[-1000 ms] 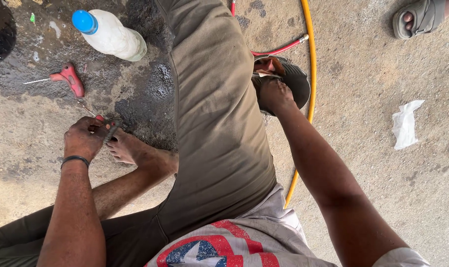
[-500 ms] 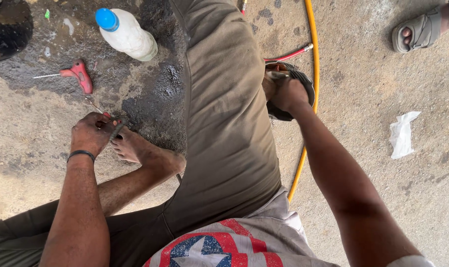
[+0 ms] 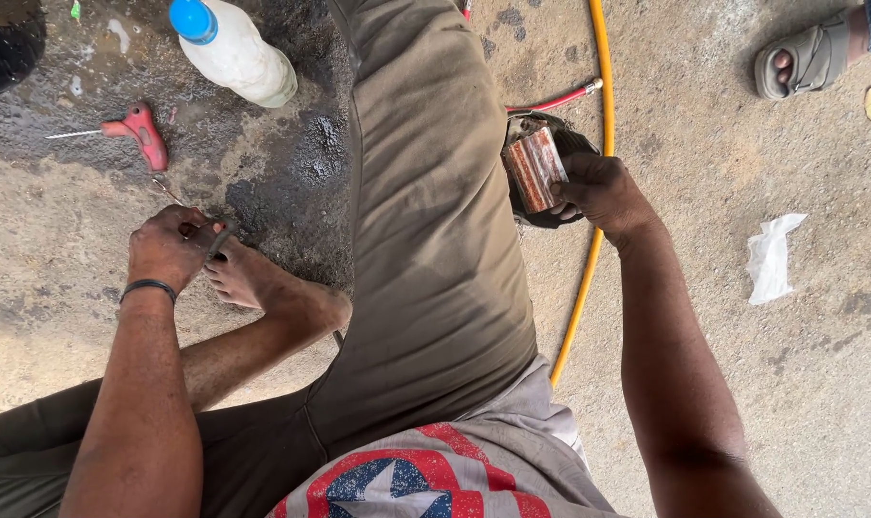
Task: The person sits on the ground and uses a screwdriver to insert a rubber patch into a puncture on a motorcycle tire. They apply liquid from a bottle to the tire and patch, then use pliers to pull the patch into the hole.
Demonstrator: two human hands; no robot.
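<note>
Rusty reddish-brown cylindrical tin [image 3: 536, 169] sat tilted, streaked and worn, in our right hand [image 3: 600, 190], fingers wrapped around it above the yellow hose [image 3: 589, 278]. Our left hand [image 3: 172, 247] pinched a small dark metal tool [image 3: 220, 240] by our bare foot [image 3: 248, 278].

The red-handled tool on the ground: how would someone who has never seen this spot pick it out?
Start at the white plastic bottle with the blue cap on the dark, wet patch of ground. Left and below it lies the red-handled tool, beyond the left hand. Its red T-shaped grip with a thin metal spike pointing left sets it apart.
</note>
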